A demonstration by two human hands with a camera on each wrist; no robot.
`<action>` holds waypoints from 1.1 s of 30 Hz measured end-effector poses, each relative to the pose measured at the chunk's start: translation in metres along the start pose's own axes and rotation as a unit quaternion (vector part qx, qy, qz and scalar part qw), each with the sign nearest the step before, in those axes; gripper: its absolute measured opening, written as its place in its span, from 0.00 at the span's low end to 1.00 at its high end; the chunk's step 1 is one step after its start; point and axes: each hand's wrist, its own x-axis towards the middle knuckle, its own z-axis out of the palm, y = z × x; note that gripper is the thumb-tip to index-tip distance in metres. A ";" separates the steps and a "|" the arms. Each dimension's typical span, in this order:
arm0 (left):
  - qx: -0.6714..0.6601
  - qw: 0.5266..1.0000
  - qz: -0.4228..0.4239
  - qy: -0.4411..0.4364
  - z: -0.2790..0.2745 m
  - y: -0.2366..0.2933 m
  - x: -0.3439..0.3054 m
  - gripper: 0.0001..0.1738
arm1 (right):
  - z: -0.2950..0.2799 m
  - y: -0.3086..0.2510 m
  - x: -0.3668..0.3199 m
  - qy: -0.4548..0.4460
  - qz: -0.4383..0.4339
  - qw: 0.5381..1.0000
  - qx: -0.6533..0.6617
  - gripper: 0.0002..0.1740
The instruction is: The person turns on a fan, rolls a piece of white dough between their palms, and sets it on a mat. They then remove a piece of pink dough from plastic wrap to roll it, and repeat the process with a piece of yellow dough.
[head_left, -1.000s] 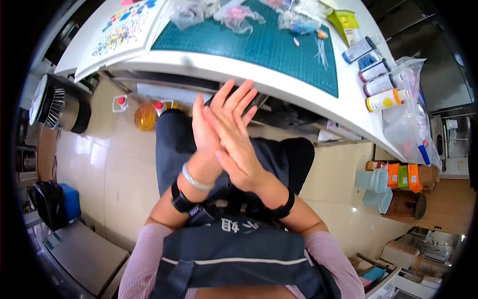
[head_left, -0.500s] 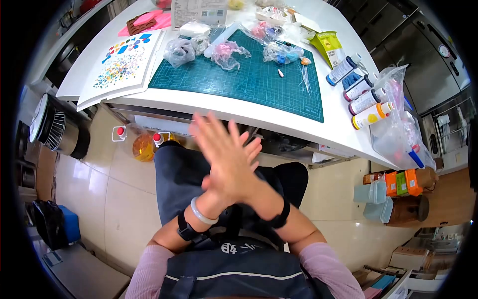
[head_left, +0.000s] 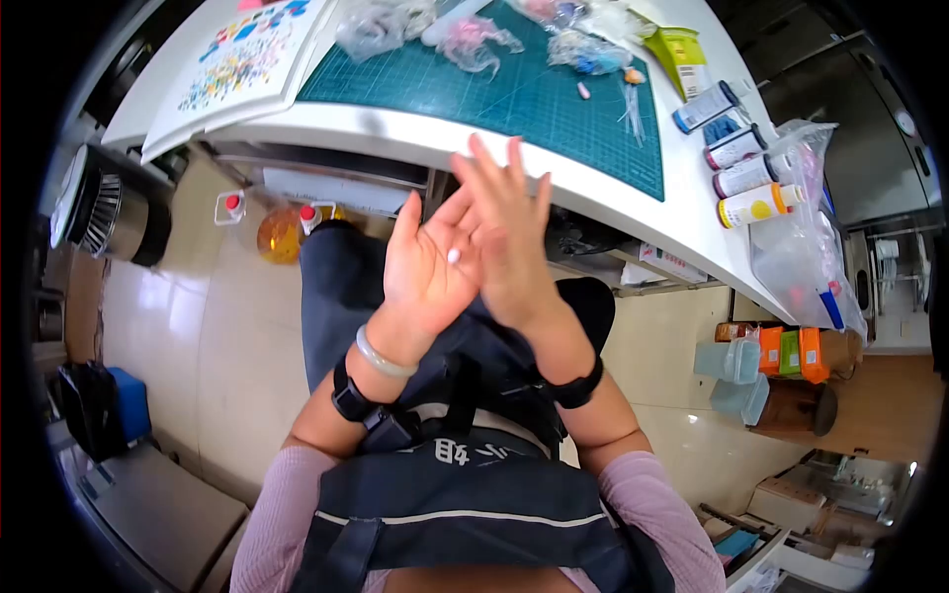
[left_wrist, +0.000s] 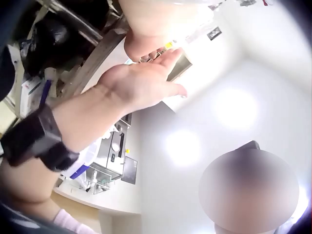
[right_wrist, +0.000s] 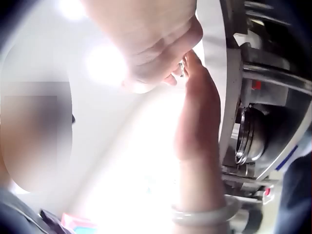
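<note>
Currently, one white piece is resting in the open left hand, near the finger bases; the right hand, fingers extended, is holding nothing visible alongside. Two red caps are showing.

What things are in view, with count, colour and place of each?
Small ball: one, white, left palm
Table: one, white, ahead
Cutting mat: one, green, on table
Small piece: one, pink, on mat
Thin sticks: several, white, mat's right
Plastic bags: several, clear, pink or blue inside, mat's far side
Squeeze bottles: four, one yellow, three darker, table's right
Pouch: one, green, beyond bottles
Red-capped jugs: two, amber, floor at left
Containers: two, pale blue, lower right
Edge clutter: uncountable
Apron: one, black, worn
Bangle: one, white, left wrist
Wristbands: two, black, one per wrist
Left hand: one, bare, palm up
Right hand: one, bare, beside left
</note>
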 end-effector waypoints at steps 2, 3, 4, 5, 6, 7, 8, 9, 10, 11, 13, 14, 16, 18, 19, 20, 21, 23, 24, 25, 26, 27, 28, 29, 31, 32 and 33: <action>0.059 0.992 0.058 0.091 0.031 -0.011 0.007 0.40 | -0.006 0.002 -0.008 0.001 -0.001 1.000 0.019 0.41; 0.098 0.982 0.082 0.140 0.039 -0.012 0.009 0.40 | -0.006 0.001 -0.013 0.008 -0.014 1.000 0.017 0.36; 0.097 0.981 0.088 0.143 0.042 -0.013 0.009 0.40 | -0.003 -0.002 -0.018 0.003 -0.013 1.000 0.020 0.36; 0.129 0.978 0.089 0.141 0.043 -0.013 0.010 0.40 | 0.002 -0.005 -0.023 -0.010 -0.025 0.999 -0.026 0.36; 0.161 0.973 0.088 0.139 0.045 -0.014 0.010 0.40 | 0.006 -0.008 -0.028 -0.022 -0.036 0.996 -0.073 0.36; 0.161 0.973 0.089 0.140 0.046 -0.014 0.010 0.40 | 0.010 -0.011 -0.031 -0.023 -0.035 0.997 -0.071 0.36; 0.174 0.972 0.100 0.119 0.047 -0.015 0.010 0.40 | 0.015 -0.014 -0.034 -0.027 -0.034 0.997 -0.070 0.38; 0.186 0.971 0.111 0.098 0.048 -0.015 0.010 0.40 | 0.019 -0.017 -0.037 -0.031 -0.033 0.997 -0.069 0.39; 0.211 0.964 0.122 0.104 0.049 -0.013 0.011 0.40 | 0.021 -0.018 -0.039 -0.037 -0.042 0.995 -0.078 0.42; 0.211 0.964 0.126 0.104 0.051 -0.011 0.011 0.40 | 0.023 -0.021 -0.042 -0.039 -0.044 0.995 -0.076 0.42; 0.263 0.942 0.176 0.107 0.057 -0.007 0.010 0.39 | 0.028 -0.029 -0.048 -0.036 -0.069 0.994 -0.077 0.45; 0.288 0.931 0.197 0.108 0.059 -0.005 0.010 0.38 | 0.029 -0.030 -0.050 -0.041 -0.072 0.994 -0.075 0.48; 0.302 0.918 0.227 0.116 0.063 -0.005 0.011 0.39 | 0.032 -0.028 -0.046 -0.038 -0.078 0.994 -0.066 0.48; 0.334 0.896 0.264 0.126 0.063 -0.010 0.013 0.39 | 0.033 -0.029 -0.041 -0.033 -0.081 0.995 -0.058 0.48; 0.334 0.896 0.265 0.125 0.062 -0.013 0.013 0.39 | 0.031 -0.032 -0.037 -0.008 -0.073 0.997 -0.010 0.42; 0.353 0.887 0.270 0.127 0.061 -0.017 0.012 0.38 | 0.031 -0.033 -0.034 0.018 -0.066 0.997 0.038 0.35; 0.372 0.877 0.275 0.129 0.060 -0.018 0.011 0.38 | 0.032 -0.030 -0.033 0.018 -0.067 0.997 0.038 0.35; 0.367 0.875 0.292 0.116 0.062 -0.017 0.012 0.38 | 0.033 -0.027 -0.031 0.076 -0.066 0.987 0.122 0.18; 0.397 0.860 0.304 0.097 0.065 -0.017 0.013 0.40 | 0.035 -0.031 -0.032 0.109 -0.018 0.982 0.156 0.12; 0.427 0.844 0.316 0.078 0.068 -0.018 0.013 0.41 | 0.036 -0.030 -0.032 0.109 -0.018 0.982 0.156 0.12; 0.432 0.843 0.311 0.080 0.069 -0.019 0.013 0.42 | 0.038 -0.028 -0.032 0.116 -0.009 0.969 0.220 0.13; 0.432 0.843 0.311 0.080 0.070 -0.019 0.012 0.42 | 0.039 -0.027 -0.032 0.122 0.000 0.951 0.284 0.14; 0.447 0.836 0.310 0.067 0.070 -0.019 0.011 0.43 | 0.038 -0.032 -0.031 0.123 0.000 0.951 0.284 0.14; 0.462 0.830 0.309 0.053 0.070 -0.018 0.010 0.43 | 0.036 -0.040 -0.029 0.129 0.033 0.944 0.302 0.14; 0.472 0.818 0.326 0.047 0.076 -0.022 0.009 0.42 | 0.032 -0.047 -0.029 0.136 0.066 0.935 0.321 0.13; 0.482 0.805 0.343 0.043 0.077 -0.023 0.009 0.42 | 0.029 -0.047 -0.031 0.135 0.045 0.959 0.244 0.13; 0.482 0.806 0.342 0.043 0.077 -0.023 0.009 0.42 | 0.027 -0.048 -0.033 0.132 0.025 0.977 0.166 0.13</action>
